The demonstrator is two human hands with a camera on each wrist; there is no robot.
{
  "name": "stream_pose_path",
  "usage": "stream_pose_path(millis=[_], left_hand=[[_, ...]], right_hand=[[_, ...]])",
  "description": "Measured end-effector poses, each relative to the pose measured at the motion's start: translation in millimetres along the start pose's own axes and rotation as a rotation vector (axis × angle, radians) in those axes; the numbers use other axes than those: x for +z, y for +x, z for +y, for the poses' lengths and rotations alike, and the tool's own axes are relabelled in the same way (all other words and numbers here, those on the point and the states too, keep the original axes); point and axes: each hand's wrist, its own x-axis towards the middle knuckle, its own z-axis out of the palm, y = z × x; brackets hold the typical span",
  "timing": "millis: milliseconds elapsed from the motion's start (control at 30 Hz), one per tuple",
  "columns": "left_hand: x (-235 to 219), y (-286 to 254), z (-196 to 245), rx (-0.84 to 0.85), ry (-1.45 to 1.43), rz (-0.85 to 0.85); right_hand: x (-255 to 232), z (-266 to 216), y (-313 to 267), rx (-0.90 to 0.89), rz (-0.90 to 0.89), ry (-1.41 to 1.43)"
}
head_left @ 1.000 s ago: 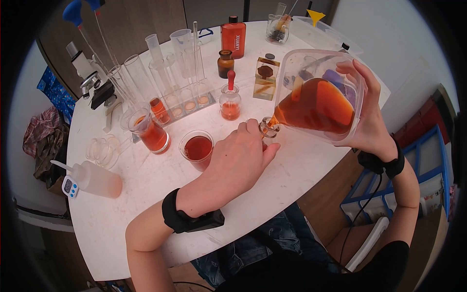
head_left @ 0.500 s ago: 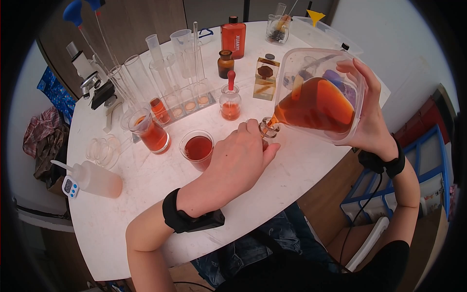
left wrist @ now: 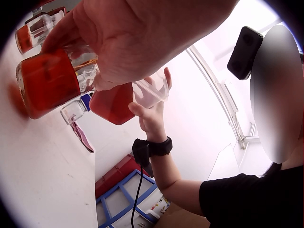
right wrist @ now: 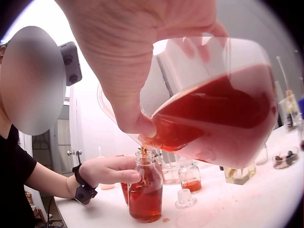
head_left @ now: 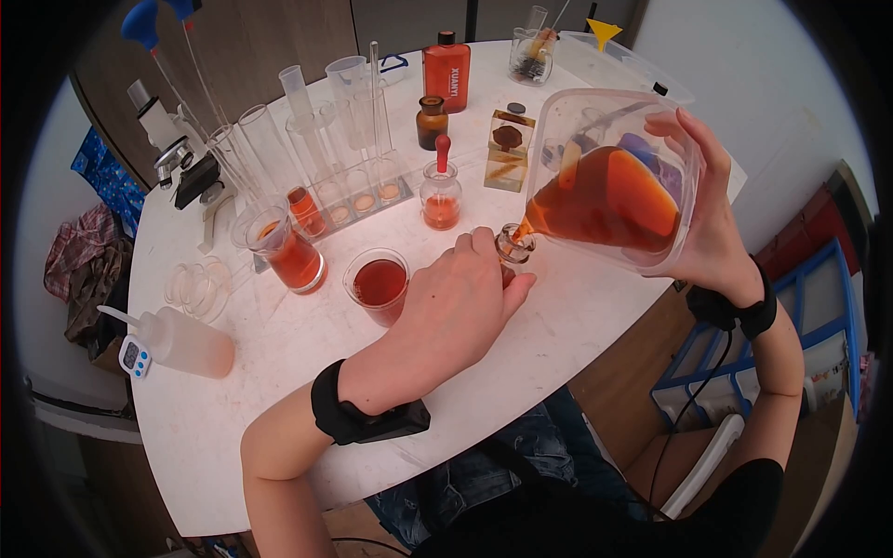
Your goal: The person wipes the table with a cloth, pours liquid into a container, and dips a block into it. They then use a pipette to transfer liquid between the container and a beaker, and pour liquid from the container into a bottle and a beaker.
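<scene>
The right hand grips a clear plastic tub of red-orange liquid, tilted with its corner over the mouth of a glass bottle. Liquid runs from that corner into the bottle's neck. In the right wrist view the bottle stands upright on the table, partly filled with red liquid, and the left hand holds it near the neck. Seen from the left wrist, the left hand has its fingers round the bottle. A beaker of dark red liquid stands beside the left hand.
Around the hands on the white table are a dropper bottle, a specimen block, a flask, a tube rack and a wash bottle. A glass stopper lies near the bottle.
The tub has tipped slightly, its upper rim rising a little, with the right hand moving with it. The left hand has stayed where it was.
</scene>
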Motion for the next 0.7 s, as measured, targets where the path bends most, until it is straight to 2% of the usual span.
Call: stream_pose_path(millis=[700], left_hand=[[2.0, -0.1, -1.0, 0.004, 0.005, 0.006]], right_hand=[[-2.1, -1.6, 0.5, 0.029, -0.022, -0.016]])
